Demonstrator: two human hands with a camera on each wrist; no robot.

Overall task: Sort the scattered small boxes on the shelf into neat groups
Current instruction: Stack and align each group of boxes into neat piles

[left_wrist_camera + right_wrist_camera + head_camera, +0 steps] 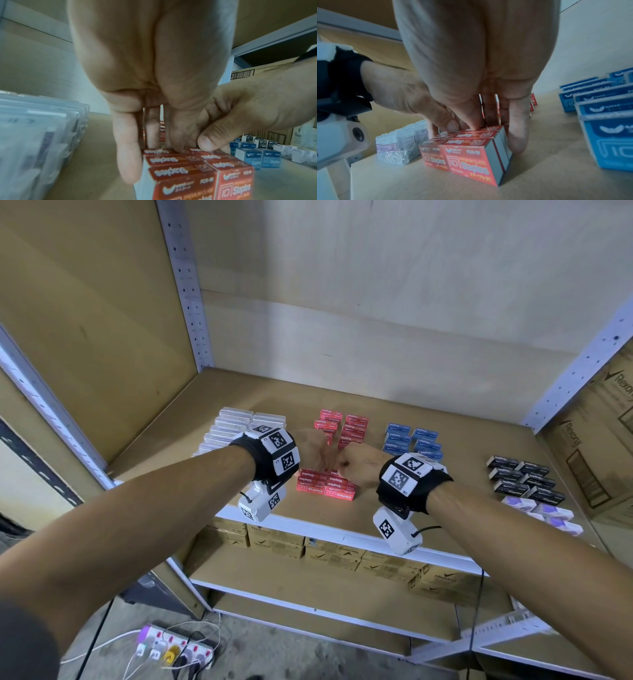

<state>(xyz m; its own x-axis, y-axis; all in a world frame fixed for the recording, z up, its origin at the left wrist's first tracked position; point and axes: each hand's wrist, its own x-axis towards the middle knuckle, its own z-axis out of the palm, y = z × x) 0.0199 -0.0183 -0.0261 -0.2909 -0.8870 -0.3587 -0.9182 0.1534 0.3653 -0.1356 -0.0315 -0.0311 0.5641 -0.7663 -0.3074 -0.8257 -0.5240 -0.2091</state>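
left hand [310, 451]: straight fingers pressing red staple boxes [326, 488], frame centre
right hand [360, 466]: straight fingers pressing opposite side

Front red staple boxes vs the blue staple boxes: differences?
Front red staple boxes are red, blue staple boxes blue. Left hand and right hand touch the red block; blue ones are untouched. Red sits nearer the shelf edge, blue farther back and right. Both say Staples.
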